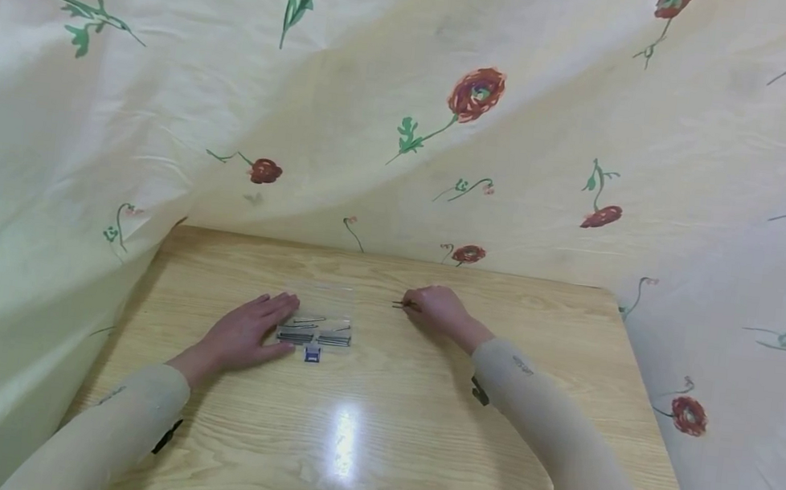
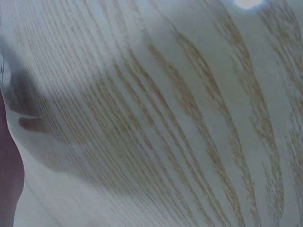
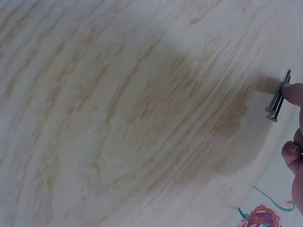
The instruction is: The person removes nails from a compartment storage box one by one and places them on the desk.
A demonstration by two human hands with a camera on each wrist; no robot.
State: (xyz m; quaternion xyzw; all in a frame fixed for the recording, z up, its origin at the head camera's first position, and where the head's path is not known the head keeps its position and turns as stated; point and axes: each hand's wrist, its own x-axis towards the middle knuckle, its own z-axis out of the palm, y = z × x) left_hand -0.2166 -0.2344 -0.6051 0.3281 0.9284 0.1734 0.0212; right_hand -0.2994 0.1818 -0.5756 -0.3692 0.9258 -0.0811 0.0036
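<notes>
A clear plastic zip bag [image 1: 330,300] lies flat on the wooden table, with several grey nails [image 1: 334,340] inside, most of them in two bunches along its near end. A small blue-and-white label [image 1: 312,355] sits at the bag's near edge. My left hand [image 1: 253,333] rests palm down at the bag's left side, its straight fingertips over the edge. To the right of the bag, my right hand [image 1: 438,308] pinches a few nails [image 3: 278,101] between thumb and fingers. Their flat heads stick out together in the right wrist view, close over the table.
The light wooden table [image 1: 412,457] has its far edge against a cream flowered cloth [image 1: 352,95], which also hangs along the left and right sides. A bright light reflection falls on the table's near middle. Beige sleeves cover both forearms.
</notes>
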